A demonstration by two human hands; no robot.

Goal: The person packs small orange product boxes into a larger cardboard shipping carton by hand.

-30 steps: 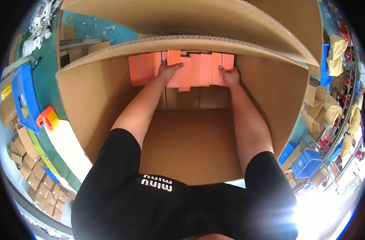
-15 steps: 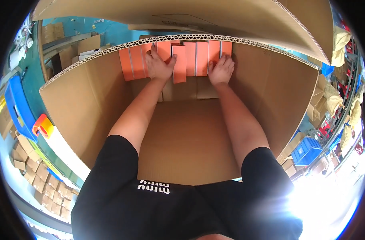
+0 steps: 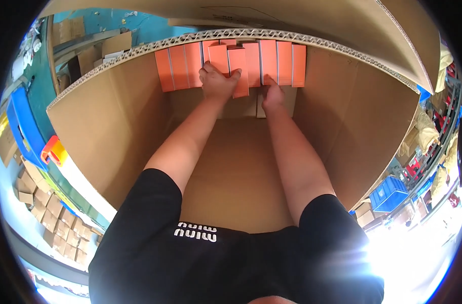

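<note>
Inside a large open cardboard carton (image 3: pixel 114 137), a row of slim orange boxes (image 3: pixel 284 63) stands upright along the far wall. Two of them, near the middle, stick out toward me from the rest. My left hand (image 3: pixel 220 85) is closed around one protruding orange box (image 3: pixel 218 60), fingers at its left side and thumb to the right. Beside the thumb is the other protruding orange box (image 3: pixel 238 71). My right hand (image 3: pixel 273 95) is at the lower edge of the row, one finger touching a box there; its other fingers are mostly hidden.
A raised carton flap (image 3: pixel 312 20) overhangs the far side. Left of the carton are a blue bin (image 3: pixel 25 131), an orange-yellow tape dispenser (image 3: pixel 54 150) and stacked small cartons (image 3: pixel 53 223). To the right, a blue crate (image 3: pixel 388 193) sits by shelving with paper-wrapped goods (image 3: pixel 426 129).
My left hand has shifted right along the row, and another orange box now juts out under it. My right hand has moved left and down to the boxes' lower edge.
</note>
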